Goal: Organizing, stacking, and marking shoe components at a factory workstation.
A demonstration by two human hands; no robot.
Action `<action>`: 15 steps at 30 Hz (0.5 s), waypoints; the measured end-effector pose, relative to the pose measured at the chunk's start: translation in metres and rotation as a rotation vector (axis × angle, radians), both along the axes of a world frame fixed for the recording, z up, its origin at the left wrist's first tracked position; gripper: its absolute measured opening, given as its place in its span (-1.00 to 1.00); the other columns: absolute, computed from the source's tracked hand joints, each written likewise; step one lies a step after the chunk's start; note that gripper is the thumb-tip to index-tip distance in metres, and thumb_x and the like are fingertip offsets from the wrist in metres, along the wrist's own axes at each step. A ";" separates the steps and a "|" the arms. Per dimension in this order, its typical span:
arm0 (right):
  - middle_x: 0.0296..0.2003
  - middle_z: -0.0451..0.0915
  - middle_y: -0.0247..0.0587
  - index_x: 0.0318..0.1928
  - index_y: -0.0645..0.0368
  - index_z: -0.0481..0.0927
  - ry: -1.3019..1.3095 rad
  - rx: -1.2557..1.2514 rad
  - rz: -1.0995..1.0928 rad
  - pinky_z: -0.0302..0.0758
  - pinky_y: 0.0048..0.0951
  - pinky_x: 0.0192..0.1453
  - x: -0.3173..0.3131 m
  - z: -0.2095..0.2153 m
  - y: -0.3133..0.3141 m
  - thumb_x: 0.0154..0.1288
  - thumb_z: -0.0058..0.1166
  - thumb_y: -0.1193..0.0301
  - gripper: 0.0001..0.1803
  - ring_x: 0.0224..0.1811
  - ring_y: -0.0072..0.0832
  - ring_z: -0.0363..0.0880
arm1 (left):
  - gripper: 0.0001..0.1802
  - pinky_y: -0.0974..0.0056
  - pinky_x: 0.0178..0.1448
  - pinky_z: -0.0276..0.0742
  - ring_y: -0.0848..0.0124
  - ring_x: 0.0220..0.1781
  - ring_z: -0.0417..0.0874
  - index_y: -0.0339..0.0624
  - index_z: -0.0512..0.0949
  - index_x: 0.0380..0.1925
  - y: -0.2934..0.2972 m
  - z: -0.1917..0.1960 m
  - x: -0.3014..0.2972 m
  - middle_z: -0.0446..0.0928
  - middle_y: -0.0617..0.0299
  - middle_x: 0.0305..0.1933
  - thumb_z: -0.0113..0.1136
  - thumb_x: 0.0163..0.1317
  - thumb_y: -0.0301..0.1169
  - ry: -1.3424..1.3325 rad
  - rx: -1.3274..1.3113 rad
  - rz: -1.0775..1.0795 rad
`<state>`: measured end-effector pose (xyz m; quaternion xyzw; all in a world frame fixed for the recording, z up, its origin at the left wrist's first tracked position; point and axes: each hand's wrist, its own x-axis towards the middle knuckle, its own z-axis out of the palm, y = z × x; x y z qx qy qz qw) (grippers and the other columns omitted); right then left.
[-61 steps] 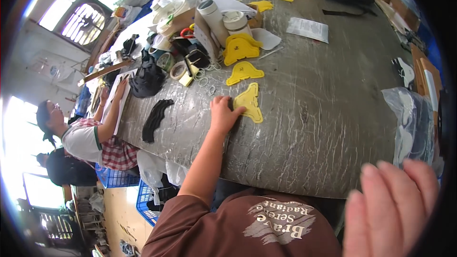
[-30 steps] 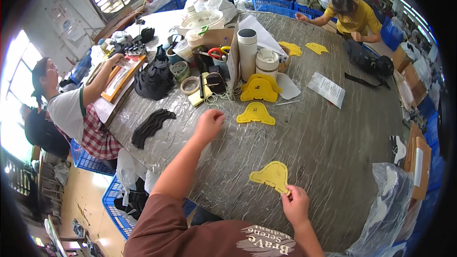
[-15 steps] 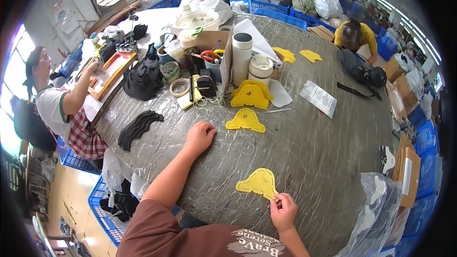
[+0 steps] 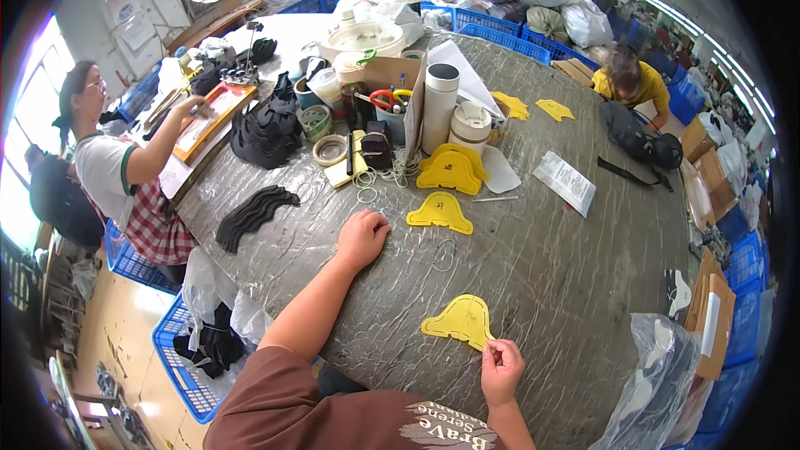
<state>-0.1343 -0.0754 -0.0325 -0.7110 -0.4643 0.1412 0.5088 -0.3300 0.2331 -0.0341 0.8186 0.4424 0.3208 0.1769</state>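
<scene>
My right hand [image 4: 502, 371] pinches the lower right corner of a yellow arched template [image 4: 462, 318] with slots along its outline, low over the near part of the table. My left hand [image 4: 364, 239] rests on the table with its fingers curled in, and nothing shows in it. Just beyond that hand lies a second yellow template [image 4: 441, 212] with a handwritten mark. Behind it is a stack of similar yellow templates [image 4: 452, 168]. A thin loop of string [image 4: 444, 256] lies between the left hand and the held template.
Wavy black strips [image 4: 256, 217] lie to the left. Beyond them stand a tape roll [image 4: 330, 150], a grey cylinder [image 4: 440, 108] and a lidded cup [image 4: 470, 127]. A printed white packet [image 4: 565, 183] lies to the right. Co-workers [image 4: 137, 162] [image 4: 631, 83] are at the left and far right.
The view has shifted slightly, so the table things appear a little to the right. Both hands keep their poses, the right still pinching the yellow template. The left co-worker's arm has moved over the orange frame.
</scene>
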 end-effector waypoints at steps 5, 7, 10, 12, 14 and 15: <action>-0.29 0.51 -0.32 -0.17 0.25 0.53 0.288 0.174 -0.091 0.43 -0.61 -0.30 0.005 -0.014 -0.006 0.25 0.10 0.65 -0.85 -0.40 -0.67 0.44 | -0.88 0.14 -0.09 0.50 0.12 -0.19 0.58 -0.18 0.60 -0.41 -0.001 -0.001 0.000 0.56 0.13 -0.32 0.28 0.06 -0.40 0.002 0.025 -0.001; -0.28 0.50 -0.34 -0.10 0.24 0.48 0.356 0.261 -0.149 0.41 -0.62 -0.20 0.003 -0.018 -0.006 0.25 0.10 0.64 -0.79 -0.33 -0.67 0.43 | -0.90 0.12 -0.11 0.51 0.12 -0.19 0.58 -0.17 0.59 -0.46 -0.002 -0.001 0.000 0.57 0.15 -0.35 0.27 0.04 -0.40 0.000 0.042 0.014; -0.25 0.48 -0.38 0.00 0.23 0.42 0.419 0.352 -0.203 0.38 -0.62 -0.07 0.005 -0.023 -0.007 0.26 0.09 0.64 -0.69 -0.22 -0.67 0.42 | -0.91 0.12 -0.11 0.51 0.12 -0.19 0.58 -0.16 0.59 -0.46 -0.002 -0.002 -0.002 0.57 0.15 -0.34 0.27 0.04 -0.40 0.011 0.024 0.022; -0.25 0.48 -0.38 -0.01 0.25 0.43 0.337 0.277 -0.202 0.39 -0.61 -0.06 0.006 -0.028 -0.009 0.26 0.08 0.65 -0.71 -0.21 -0.65 0.43 | -0.91 0.12 -0.12 0.51 0.12 -0.19 0.58 -0.15 0.59 -0.46 -0.002 -0.003 -0.001 0.57 0.14 -0.35 0.27 0.04 -0.40 0.014 0.017 0.015; -0.24 0.49 -0.36 -0.02 0.26 0.44 0.274 0.210 -0.219 0.40 -0.59 -0.05 0.008 -0.029 -0.011 0.26 0.06 0.65 -0.72 -0.21 -0.64 0.43 | -0.91 0.12 -0.12 0.51 0.12 -0.19 0.58 -0.15 0.59 -0.46 -0.001 -0.005 0.001 0.57 0.14 -0.34 0.28 0.03 -0.40 -0.003 0.011 0.005; -0.28 0.51 -0.36 -0.04 0.26 0.47 0.279 0.214 -0.234 0.40 -0.60 -0.15 0.009 -0.032 -0.008 0.24 0.08 0.65 -0.73 -0.28 -0.66 0.43 | -0.90 0.12 -0.13 0.51 0.11 -0.19 0.59 -0.16 0.59 -0.46 0.000 -0.007 0.002 0.58 0.14 -0.34 0.29 0.03 -0.40 -0.007 0.021 0.007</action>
